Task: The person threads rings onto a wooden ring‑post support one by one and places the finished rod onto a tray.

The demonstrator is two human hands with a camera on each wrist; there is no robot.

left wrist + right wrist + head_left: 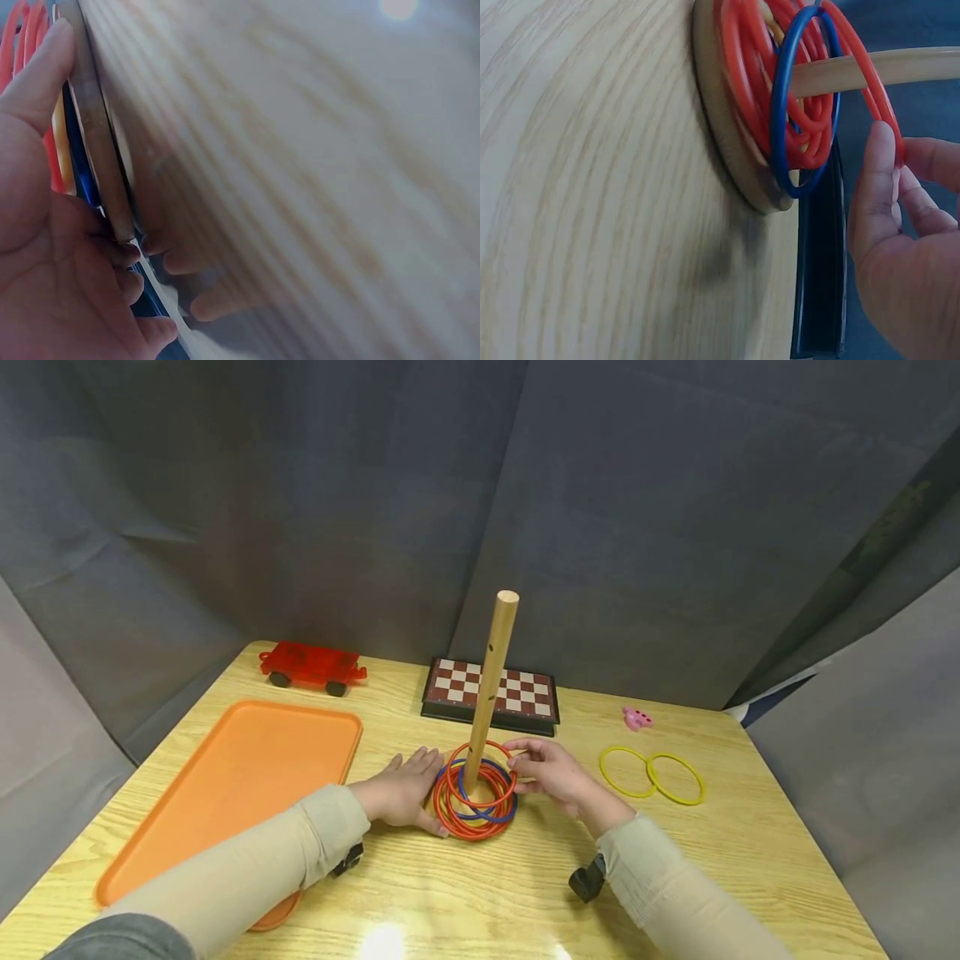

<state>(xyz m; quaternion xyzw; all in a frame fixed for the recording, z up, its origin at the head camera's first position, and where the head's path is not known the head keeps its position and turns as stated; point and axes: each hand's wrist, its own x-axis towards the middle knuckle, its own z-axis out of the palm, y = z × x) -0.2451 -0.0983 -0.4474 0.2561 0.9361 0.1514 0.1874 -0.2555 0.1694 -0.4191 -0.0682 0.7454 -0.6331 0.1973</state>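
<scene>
A wooden post stands upright on a round wooden base. Around its foot lies a loose pile of red, blue and yellow rings. My right hand pinches a red ring between thumb and fingers at its right side; this ring encircles the post, tilted above the pile. A blue ring leans out of the pile. On the left, my left hand rests against the base's edge, fingers spread and thumb toward the front.
An orange tray lies at the left, with a red toy wagon behind it. Behind the post is a chessboard. Two overlapping yellow rings and a small pink toy lie at the right.
</scene>
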